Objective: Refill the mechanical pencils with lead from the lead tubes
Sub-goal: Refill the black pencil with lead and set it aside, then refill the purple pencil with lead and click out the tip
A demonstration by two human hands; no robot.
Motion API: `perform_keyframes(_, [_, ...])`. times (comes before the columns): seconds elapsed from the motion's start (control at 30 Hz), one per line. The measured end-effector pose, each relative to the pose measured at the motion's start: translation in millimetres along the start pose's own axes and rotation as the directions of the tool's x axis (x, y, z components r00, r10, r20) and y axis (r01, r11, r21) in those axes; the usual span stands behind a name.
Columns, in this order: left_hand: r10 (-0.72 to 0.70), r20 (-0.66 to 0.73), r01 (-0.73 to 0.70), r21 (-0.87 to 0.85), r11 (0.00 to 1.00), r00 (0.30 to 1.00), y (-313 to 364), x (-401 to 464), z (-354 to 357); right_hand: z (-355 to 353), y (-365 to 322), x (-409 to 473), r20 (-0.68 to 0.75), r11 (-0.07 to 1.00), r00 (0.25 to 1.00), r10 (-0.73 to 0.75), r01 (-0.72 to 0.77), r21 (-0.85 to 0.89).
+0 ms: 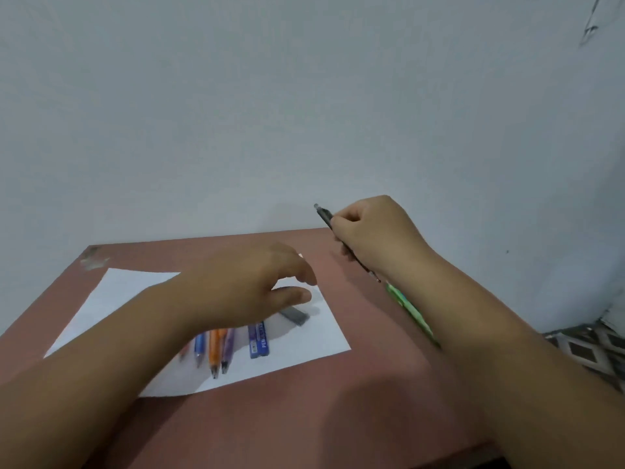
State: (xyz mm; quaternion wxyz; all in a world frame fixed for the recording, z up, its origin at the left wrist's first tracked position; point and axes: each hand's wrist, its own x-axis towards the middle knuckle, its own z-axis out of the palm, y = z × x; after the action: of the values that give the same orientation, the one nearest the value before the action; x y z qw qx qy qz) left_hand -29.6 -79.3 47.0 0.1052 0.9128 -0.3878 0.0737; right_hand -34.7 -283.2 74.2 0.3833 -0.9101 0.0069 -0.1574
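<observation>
1. Right hand (368, 228): clenched round dark pencil (324, 220), raised above table (304, 418) at 1 o'clock from paper (111, 292); cap end up, tip slanting down toward 4 o'clock.
2. Left hand (243, 282): released, fingers loosely bent, holding nothing; hovering over paper's far half, thumb just above grey tube (295, 314).
3. Blue tube (258, 340): flat on paper, at 7 o'clock from grey tube.
4. Purple pencil (227, 350), orange pencil (214, 353), blue pencil (199, 348): side by side at 9 o'clock from blue tube, tips toward 6; upper ends hidden under left wrist.
5. Green pencil (411, 311): on table at 3 o'clock from paper, partly behind right forearm.
</observation>
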Motion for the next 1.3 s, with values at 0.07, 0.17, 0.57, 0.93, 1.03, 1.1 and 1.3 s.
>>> perform_keyframes(0.07, [0.027,0.043,-0.03,0.053,0.998,0.999,13,6,0,-18,14,-5,-0.036,0.994,0.999,-0.004,0.0,-0.108])
perform_keyframes(0.17, [0.059,0.077,-0.062,0.043,0.997,0.995,32,17,8,-40,38,-16,-0.082,0.974,0.996,0.029,-0.047,-0.221])
perform_keyframes(0.57, [0.148,0.063,-0.142,-0.094,0.985,0.987,99,55,61,-59,114,-32,-0.127,0.845,0.971,0.201,-0.238,-0.479])
perform_keyframes(0.93, [0.142,0.1,-0.136,-0.06,0.989,0.985,90,52,68,-36,123,-34,-0.083,0.849,0.969,0.234,-0.245,-0.468])
perform_keyframes(1.03, [0.133,0.091,-0.128,-0.055,0.99,0.987,80,48,66,-26,118,-34,-0.063,0.857,0.977,0.206,-0.211,-0.469])
perform_keyframes(1.1, [0.121,0.089,-0.116,-0.053,0.992,0.989,73,44,64,-19,116,-34,-0.067,0.86,0.983,0.171,-0.182,-0.476])
perform_keyframes(1.3, [0.111,0.095,-0.103,-0.083,0.991,0.989,61,31,60,-8,105,-38,-0.062,0.871,0.984,0.164,-0.174,-0.459])
